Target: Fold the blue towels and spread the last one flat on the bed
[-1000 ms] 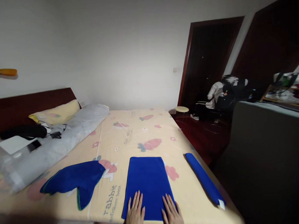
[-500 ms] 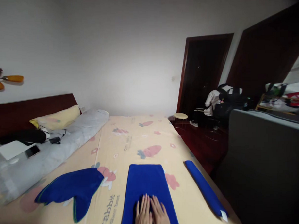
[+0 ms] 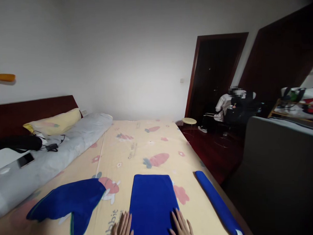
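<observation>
Folded blue towel (image 3: 152, 203) flat on bed (image 3: 137, 149) near front edge; left hand (image 3: 122, 231) and right hand (image 3: 181, 229) open, fingers spread, flat at its two sides. Best smoothed with even outward strokes, keeping edges square

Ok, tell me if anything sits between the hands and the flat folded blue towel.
Nothing visible does. The left hand lies at the folded blue towel's left edge; the right hand rests on its right edge.

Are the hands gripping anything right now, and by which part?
Nothing is held. The left hand and right hand lie flat with fingers spread at the near side edges of the folded blue towel.
</observation>
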Action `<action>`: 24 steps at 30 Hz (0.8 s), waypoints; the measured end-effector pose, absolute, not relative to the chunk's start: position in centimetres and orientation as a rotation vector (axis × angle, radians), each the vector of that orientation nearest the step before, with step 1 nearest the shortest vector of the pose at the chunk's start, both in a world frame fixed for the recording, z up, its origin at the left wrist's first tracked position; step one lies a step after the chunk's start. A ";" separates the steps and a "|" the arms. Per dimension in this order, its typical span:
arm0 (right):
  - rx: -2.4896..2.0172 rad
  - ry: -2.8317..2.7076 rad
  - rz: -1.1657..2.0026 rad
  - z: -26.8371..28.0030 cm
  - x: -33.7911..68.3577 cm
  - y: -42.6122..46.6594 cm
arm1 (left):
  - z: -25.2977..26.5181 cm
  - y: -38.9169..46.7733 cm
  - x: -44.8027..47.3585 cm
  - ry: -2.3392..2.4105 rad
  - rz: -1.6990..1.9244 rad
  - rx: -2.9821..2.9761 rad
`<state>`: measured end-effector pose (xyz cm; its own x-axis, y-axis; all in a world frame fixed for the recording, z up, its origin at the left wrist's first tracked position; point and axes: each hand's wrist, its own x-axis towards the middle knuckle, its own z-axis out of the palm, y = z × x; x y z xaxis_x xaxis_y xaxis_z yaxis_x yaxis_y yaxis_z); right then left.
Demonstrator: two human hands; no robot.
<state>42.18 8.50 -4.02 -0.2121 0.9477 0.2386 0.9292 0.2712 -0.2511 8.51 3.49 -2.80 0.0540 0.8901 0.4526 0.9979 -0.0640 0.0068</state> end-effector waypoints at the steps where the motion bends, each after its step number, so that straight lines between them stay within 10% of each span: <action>1: -1.675 -2.227 0.115 -2.7 40.9 9.3 | -1.5 4.6 9.6 -1.907 -0.471 -2.089; 24: -1.395 -2.267 0.059 -1.8 36.1 18.8 | 1.3 15.0 12.9 -1.884 -0.416 -2.211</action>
<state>36.13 18.84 -1.76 -0.3690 0.8523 0.3708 0.8318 0.4808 -0.2774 12.94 15.04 1.30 0.1451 0.9280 0.3431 0.9863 -0.1634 0.0249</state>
